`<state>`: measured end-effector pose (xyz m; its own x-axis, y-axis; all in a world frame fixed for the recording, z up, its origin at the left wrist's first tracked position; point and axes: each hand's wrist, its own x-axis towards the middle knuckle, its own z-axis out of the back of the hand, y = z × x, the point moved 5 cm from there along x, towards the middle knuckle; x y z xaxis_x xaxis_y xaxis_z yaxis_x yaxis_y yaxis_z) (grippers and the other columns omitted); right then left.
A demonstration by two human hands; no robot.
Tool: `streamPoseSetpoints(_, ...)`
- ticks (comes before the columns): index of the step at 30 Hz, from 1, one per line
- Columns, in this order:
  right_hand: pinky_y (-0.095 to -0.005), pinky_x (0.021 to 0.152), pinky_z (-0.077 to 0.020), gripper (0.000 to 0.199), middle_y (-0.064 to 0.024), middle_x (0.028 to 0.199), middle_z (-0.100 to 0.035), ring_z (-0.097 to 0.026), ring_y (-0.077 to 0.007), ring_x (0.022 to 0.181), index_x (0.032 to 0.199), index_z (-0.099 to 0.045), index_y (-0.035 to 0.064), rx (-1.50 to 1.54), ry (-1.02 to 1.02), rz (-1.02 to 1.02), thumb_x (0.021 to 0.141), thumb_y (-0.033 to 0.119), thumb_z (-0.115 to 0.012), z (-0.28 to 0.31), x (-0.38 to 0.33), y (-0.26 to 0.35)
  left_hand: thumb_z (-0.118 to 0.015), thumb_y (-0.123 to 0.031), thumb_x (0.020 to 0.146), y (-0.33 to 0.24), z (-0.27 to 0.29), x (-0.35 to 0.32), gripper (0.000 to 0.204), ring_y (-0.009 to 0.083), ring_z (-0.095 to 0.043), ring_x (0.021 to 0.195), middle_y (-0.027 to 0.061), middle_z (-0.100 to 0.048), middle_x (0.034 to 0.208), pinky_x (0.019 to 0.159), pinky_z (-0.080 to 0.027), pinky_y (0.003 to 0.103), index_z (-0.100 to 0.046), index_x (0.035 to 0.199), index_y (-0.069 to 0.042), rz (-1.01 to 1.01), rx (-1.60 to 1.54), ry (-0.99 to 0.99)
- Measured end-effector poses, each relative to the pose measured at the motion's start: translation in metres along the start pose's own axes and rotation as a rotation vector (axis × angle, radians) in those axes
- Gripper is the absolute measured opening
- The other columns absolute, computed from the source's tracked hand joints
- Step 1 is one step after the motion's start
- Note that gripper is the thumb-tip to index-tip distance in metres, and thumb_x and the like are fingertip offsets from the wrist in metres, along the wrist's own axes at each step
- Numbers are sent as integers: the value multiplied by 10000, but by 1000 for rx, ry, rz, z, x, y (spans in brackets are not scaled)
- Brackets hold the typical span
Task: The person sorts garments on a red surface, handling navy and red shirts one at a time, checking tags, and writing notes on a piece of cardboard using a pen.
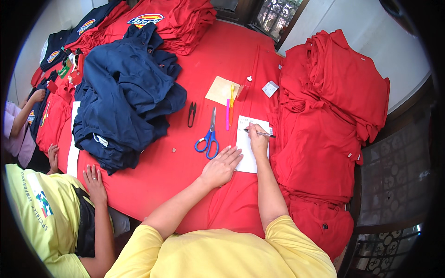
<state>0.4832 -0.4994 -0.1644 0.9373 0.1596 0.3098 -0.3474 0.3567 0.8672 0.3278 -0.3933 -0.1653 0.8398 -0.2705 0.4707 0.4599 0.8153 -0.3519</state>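
Head view looks down on my right hand (257,139), its fingers clenched around a pen (260,134) whose tip rests on the white sheet of paper (250,146). My left hand (222,166) lies flat with fingers released, its fingertips on the sheet's near edge, pinning it against the red table (176,171) so it stays put. Blue-handled scissors (209,136) and black snips (192,114) lie just beside the sheet, within reach. Red shirts (324,116) are stacked to my right, navy garments (125,97) to my left.

Red tablecloth (222,60), navy garments (130,92), red shirts (333,111), blue-handled scissors (208,136), white paper (250,143)
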Motion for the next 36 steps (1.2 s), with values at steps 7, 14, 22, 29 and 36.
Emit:
streamPoseSetpoints(7,-314,561,-406,306,-78,592,-569,-509,-136,558,752,-637,-13,-38,-14,-87,942,211,-552,6,3,-7,-483,-68,857,0,-1,0,438,295,-430,1333,176,-504,1382,1147,-293,432,-541,1284,9,3,-9,-7)
streamPoseSetpoints(14,-342,602,-424,296,-137,630,-578,-520,-192,585,757,-602,-31,-39,-119,22,942,192,-537,6,-2,-1,-492,-58,847,0,0,1,435,300,-439,1325,174,-512,1374,1143,-302,436,-549,1273,12,-5,-1,-22)
streamPoseSetpoints(22,-357,619,-436,304,-150,654,-603,-560,-225,602,761,-610,-27,-133,-103,52,942,196,-511,6,-4,5,-498,-56,840,-2,1,1,426,306,-450,1316,176,-525,1358,1136,-315,439,-561,1254,20,-10,-10,-38)
streamPoseSetpoints(29,-386,655,-447,330,-159,679,-622,-590,-274,631,724,-589,-16,-158,-106,39,946,211,-499,5,-3,4,-494,-61,849,0,0,-1,415,304,-452,1314,176,-524,1361,1135,-316,438,-563,1250,17,1,-11,-30)
streamPoseSetpoints(36,-363,711,-440,340,-150,660,-615,-579,-269,631,707,-588,-14,-97,-191,24,945,212,-501,10,-3,-4,-486,-59,857,0,0,-2,420,300,-444,1321,176,-514,1373,1139,-308,438,-555,1264,13,-5,8,-14)
